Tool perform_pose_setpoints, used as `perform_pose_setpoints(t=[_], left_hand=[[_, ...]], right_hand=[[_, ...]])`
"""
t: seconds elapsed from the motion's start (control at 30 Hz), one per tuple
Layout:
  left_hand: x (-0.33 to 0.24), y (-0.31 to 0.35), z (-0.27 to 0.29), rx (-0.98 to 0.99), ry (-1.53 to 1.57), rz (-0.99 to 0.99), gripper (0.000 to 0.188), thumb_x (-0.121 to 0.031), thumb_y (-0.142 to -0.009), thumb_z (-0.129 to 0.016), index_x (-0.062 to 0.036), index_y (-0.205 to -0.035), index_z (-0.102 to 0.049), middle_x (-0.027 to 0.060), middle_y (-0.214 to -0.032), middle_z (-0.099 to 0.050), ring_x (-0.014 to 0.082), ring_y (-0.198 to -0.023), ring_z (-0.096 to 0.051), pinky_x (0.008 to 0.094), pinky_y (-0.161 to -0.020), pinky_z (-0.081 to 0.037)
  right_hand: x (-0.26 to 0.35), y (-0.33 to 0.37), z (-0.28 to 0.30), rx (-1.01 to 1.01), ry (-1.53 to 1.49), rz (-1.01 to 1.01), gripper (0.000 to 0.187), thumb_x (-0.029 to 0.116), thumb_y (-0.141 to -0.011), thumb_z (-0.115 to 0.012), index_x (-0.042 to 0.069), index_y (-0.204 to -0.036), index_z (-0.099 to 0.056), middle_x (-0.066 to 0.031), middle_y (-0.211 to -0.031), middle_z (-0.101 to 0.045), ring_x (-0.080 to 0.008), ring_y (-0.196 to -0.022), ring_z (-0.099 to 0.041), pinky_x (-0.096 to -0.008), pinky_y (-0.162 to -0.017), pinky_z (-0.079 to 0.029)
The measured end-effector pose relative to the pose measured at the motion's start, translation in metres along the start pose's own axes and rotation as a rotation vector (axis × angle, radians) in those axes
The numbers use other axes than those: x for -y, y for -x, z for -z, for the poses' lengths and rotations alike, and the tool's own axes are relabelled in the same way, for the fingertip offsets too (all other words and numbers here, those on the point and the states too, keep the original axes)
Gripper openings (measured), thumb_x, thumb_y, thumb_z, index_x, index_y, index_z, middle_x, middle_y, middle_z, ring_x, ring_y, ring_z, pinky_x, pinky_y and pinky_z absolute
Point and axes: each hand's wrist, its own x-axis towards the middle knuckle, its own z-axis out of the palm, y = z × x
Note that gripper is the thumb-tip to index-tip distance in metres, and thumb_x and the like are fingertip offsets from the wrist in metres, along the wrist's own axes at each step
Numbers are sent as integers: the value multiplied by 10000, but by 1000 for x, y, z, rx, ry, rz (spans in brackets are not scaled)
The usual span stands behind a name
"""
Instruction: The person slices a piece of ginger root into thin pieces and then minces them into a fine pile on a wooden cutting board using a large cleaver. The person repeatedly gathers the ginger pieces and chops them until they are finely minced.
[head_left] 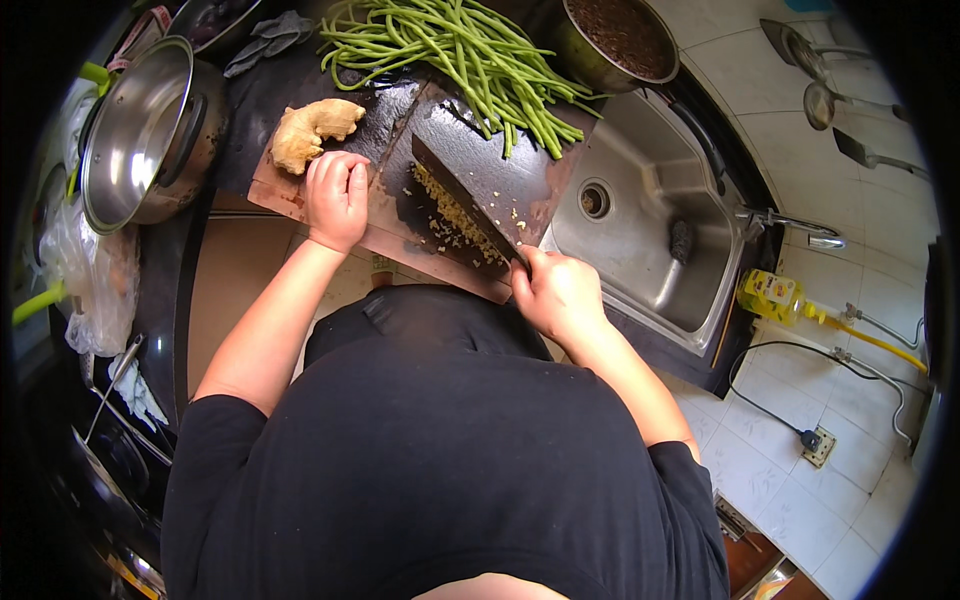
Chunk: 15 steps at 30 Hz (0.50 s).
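Observation:
My right hand (pixel 562 292) is wrapped round the handle of a broad dark-bladed kitchen knife (pixel 465 200). The blade slants up and to the left across a dark, wet work surface (pixel 400 112) with a reddish front edge. Along the blade's left side lies a heap of finely chopped pale-yellow bits (pixel 455 215), and a few crumbs sit to its right. My left hand (pixel 338 200) rests at the front edge with its fingers curled in and nothing seen in them. Just beyond it lies a knobbly piece of ginger root (pixel 312 133), close to the knuckles.
Long green beans (pixel 450 45) are piled at the back. A pot of dark reddish contents (pixel 625 40) stands behind the steel sink (pixel 640 230) on the right. To the left are a steel pot (pixel 135 140) and a plastic bag (pixel 100 280). A yellow bottle (pixel 770 295) is beside the sink.

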Motion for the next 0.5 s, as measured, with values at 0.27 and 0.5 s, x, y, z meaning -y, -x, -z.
perform_pose_setpoints(t=[0.27, 0.5], left_hand=[[0, 1, 0, -5, -12, 9, 72, -108, -870, -560, -47, -880, -597, 110, -867, -598, 309, -840, -554, 393, -780, -429], [1, 1, 0, 1, -1, 6, 77, -112, -872, -558, -46, -882, -598, 109, -870, -598, 306, -842, -552, 389, -779, -430]], right_hand=[[4, -2, 1, 5, -2, 15, 222, 245, -838, -570, 81, -960, -656, -131, -701, -653, -322, -643, -644, -434, -606, -517], [7, 2, 2, 8, -35, 42, 228, 257, -844, -560, 84, -959, -655, -140, -705, -653, -325, -657, -648, -441, -626, -519]])
